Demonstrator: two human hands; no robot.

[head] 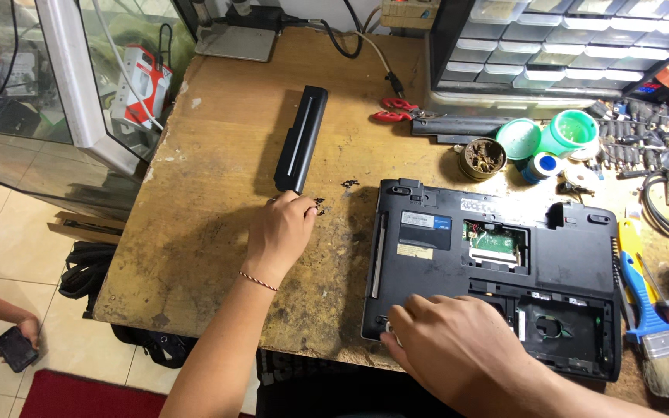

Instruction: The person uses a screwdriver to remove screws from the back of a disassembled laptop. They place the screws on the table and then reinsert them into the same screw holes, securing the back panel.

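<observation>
A black laptop (559,255) lies upside down on the wooden workbench (218,155), with open compartments showing a green circuit board (493,241). My right hand (451,344) rests on its near left corner, fingers curled down; whether it grips anything I cannot tell. My left hand (279,232) lies on the bench to the laptop's left, fingertips at a small pile of dark screws (319,205). A long black battery pack (301,139) lies just beyond that hand.
Red-handled pliers (393,110), a solder-paste tin (482,158), green tubs (571,131) and a drawer organiser (567,46) stand at the back. A blue-handled brush (652,325) lies right. Another person's hand with a phone (15,344) is at the lower left.
</observation>
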